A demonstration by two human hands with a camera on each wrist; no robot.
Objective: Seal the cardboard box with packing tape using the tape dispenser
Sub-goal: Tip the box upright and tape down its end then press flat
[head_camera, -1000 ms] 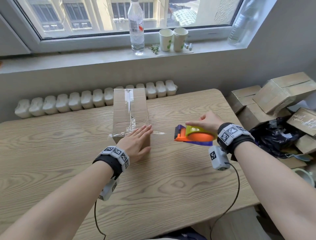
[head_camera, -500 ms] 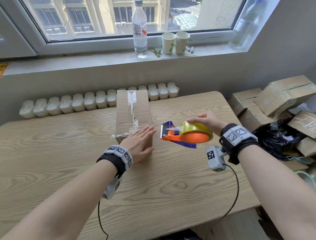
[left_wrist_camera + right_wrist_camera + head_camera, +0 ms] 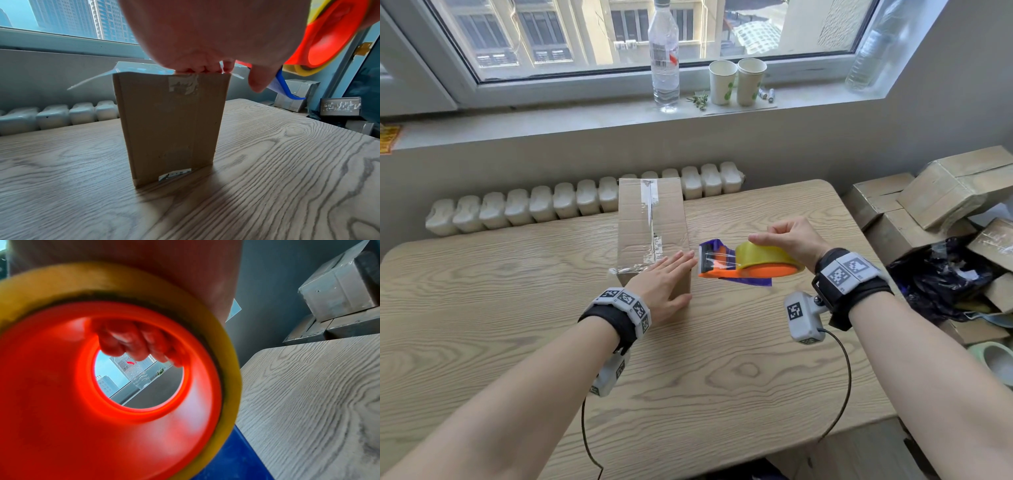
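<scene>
A tall narrow cardboard box (image 3: 650, 219) stands on the wooden table (image 3: 517, 308), with clear tape running along its top seam and a loose tape end at its near left corner. My left hand (image 3: 664, 281) lies flat on the box's near end, fingers straight; the left wrist view shows the box front (image 3: 172, 126) under the palm (image 3: 205, 32). My right hand (image 3: 787, 236) grips the orange and blue tape dispenser (image 3: 743, 265) with its yellow roll, held in the air just right of the box. In the right wrist view the dispenser (image 3: 102, 386) fills the frame, fingers curled through its hub.
A radiator (image 3: 571, 202) runs behind the table. On the windowsill stand a water bottle (image 3: 664, 58) and two paper cups (image 3: 736, 82). Several taped cardboard boxes (image 3: 935, 195) and a dark plastic bag (image 3: 941, 274) are piled to the right.
My right hand has carried the dispenser left toward the box and lifted it slightly, blade end now near my left fingertips. The left hand stays flat on the box.
</scene>
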